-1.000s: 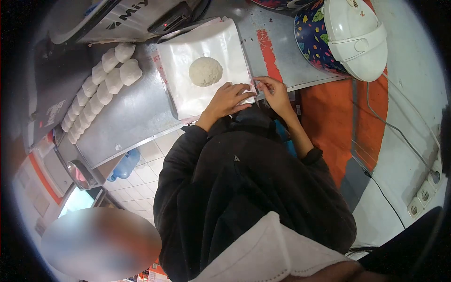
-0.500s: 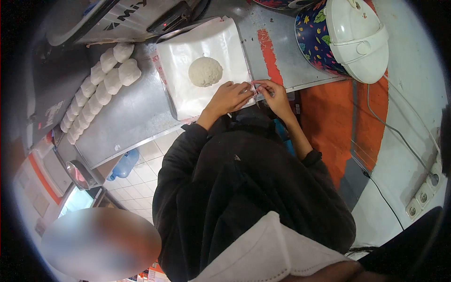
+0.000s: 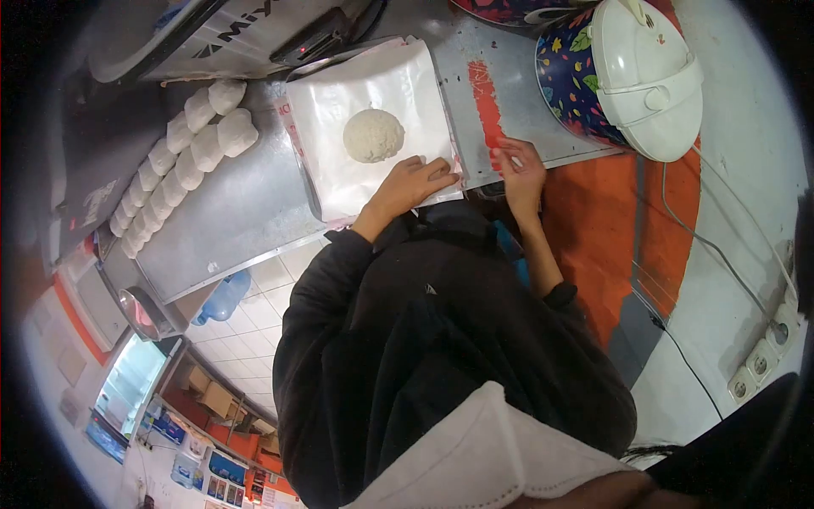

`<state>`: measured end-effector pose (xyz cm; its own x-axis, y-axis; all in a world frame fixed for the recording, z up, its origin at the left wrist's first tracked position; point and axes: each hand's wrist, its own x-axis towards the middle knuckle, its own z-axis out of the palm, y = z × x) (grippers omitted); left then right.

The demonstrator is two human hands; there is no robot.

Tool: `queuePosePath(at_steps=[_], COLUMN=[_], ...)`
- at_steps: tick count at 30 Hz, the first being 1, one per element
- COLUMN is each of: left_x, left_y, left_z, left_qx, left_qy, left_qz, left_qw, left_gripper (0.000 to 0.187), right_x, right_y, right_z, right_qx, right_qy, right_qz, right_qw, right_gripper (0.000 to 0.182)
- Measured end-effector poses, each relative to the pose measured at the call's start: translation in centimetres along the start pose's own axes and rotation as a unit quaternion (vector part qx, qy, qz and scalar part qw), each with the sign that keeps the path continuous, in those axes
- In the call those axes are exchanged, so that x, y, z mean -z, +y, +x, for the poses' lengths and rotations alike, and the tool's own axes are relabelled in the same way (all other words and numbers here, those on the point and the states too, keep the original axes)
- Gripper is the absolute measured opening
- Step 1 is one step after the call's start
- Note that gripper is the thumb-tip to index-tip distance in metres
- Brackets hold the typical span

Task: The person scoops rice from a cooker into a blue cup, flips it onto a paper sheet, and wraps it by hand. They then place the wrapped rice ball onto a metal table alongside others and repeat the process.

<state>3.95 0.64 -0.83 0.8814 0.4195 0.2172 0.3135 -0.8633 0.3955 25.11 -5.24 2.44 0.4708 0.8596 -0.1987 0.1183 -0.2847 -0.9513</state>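
A rounded mound of white rice [image 3: 374, 136] sits on a stack of white wrapping paper [image 3: 339, 182] with red print along its edges. Over the stack's lower right part lies my left hand [image 3: 409, 190], its bent fingers apart and touching the sheet. My right hand [image 3: 522, 176] is to the right of the paper, at the table's front edge beside a red strip [image 3: 483, 93] on the metal. Its fingertips are pinched together, with a bit of red at them too small to name.
Two rows of white wrapped parcels [image 3: 188, 174] stand left on the metal table [image 3: 237, 216]. A large appliance [image 3: 229, 38] is behind them. At the right are a leaf-patterned container with a white lid [image 3: 649, 81], cables and wall sockets [image 3: 761, 363].
My right hand has left the paper's corner and moved right, to the red strip. My left hand stays on the paper. The view has shifted slightly.
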Motion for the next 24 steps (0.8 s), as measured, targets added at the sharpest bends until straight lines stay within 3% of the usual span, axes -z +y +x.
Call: queuePosePath(at_steps=[2,4,5,7,9,12,14,15,16,17,19,20,22,23,24], left_x=[0.2,0.3,0.2,-0.2,-0.1,0.0,0.8,2.2,2.7,7.2,11.2,12.2,13.6,13.6,14.5], left_y=[0.5,0.9,1.1,1.5,1.8,1.6,0.4,-1.3,-4.5,-5.3,-8.6,-10.1,-12.2,-12.1,-11.7], left_z=[-1.3,-2.2,-2.5,-2.5,-1.8,-1.4,-1.2,-0.9,-2.0,-0.5,0.4,0.4,0.6,1.2,2.5], left_qx=[0.027,0.072,0.071,0.073,0.052,0.016,0.083,0.266,0.194,0.270,0.250,0.253,0.225,0.180,0.176], left_qy=[0.027,0.099,0.099,0.116,0.121,0.076,0.035,-0.068,0.111,0.210,0.182,0.183,-0.151,-0.150,-0.153], left_qz=[-0.019,-0.036,-0.033,0.008,0.017,0.055,0.067,-0.037,0.064,0.000,0.063,0.064,0.008,0.042,0.040], left_qw=[0.999,0.992,0.992,0.991,0.991,0.995,0.994,0.961,0.973,0.940,0.949,0.948,0.963,0.971,0.972], left_gripper=[0.030,0.026,0.026,0.020,0.021,0.023,0.025,0.030,0.039,0.045,0.040,0.040,0.033,0.028,0.028], right_x=[-0.3,-0.8,-1.8,-5.7,-10.1,-14.5,-14.7,-13.6,-12.5,-11.4,-10.2,-10.0,-9.9,-10.0,-10.0], right_y=[-2.5,-3.4,-4.4,-6.4,-6.1,-4.8,-4.5,-5.8,-6.5,-7.0,-7.1,-6.7,-5.5,-5.0,-4.5], right_z=[0.6,1.3,1.9,3.1,5.6,9.7,11.7,11.6,11.6,11.6,11.9,12.1,13.1,13.6,13.8], right_qx=[-0.026,-0.089,-0.087,-0.102,0.096,0.139,0.273,0.290,0.290,0.265,0.148,0.149,0.094,0.094,0.111], right_qy=[-0.001,-0.202,-0.201,-0.292,-0.222,-0.153,-0.118,-0.141,-0.143,-0.243,-0.397,-0.400,-0.476,-0.473,-0.460], right_qz=[0.008,0.031,0.034,-0.175,-0.332,-0.300,-0.268,-0.237,-0.238,-0.158,-0.035,-0.035,-0.039,-0.038,-0.132], right_qw=[1.000,0.975,0.975,0.935,0.912,0.931,0.916,0.916,0.916,0.920,0.905,0.904,0.873,0.875,0.871], right_gripper=[0.014,0.022,0.022,0.036,0.042,0.034,0.025,0.021,0.021,0.024,0.029,0.029,0.035,0.035,0.037])
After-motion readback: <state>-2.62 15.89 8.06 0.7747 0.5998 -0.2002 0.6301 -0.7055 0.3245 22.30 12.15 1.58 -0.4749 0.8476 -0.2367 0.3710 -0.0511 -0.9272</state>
